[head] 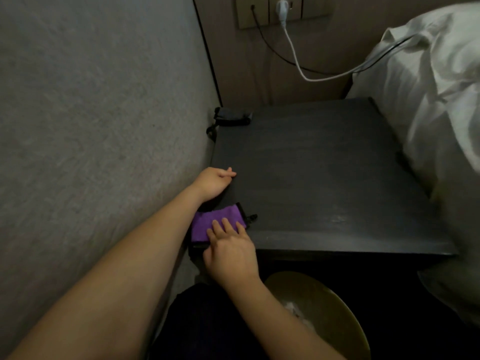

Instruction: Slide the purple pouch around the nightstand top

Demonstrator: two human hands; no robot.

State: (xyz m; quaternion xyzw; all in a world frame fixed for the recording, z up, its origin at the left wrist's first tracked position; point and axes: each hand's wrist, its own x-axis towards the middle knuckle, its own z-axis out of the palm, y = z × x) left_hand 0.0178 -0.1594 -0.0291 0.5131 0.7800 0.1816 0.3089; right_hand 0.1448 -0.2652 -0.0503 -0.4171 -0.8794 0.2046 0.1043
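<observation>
A folded purple cloth point(211, 222) lies on the front left corner of a dark nightstand point(324, 183). My right hand point(231, 249) presses flat on the cloth with straight fingers. My left hand point(213, 183) rests on the nightstand's left edge farther back, fingers loosely curled and holding nothing. A small black clip or strap end point(251, 218) pokes out beside the cloth's right side.
A grey and black folded item point(233, 116) sits at the nightstand's back left corner. A grey wall runs along the left. White bedding point(439, 105) lies on the right. Cables point(298, 66) hang from a wall socket point(283, 10). A round bin point(324, 310) stands below.
</observation>
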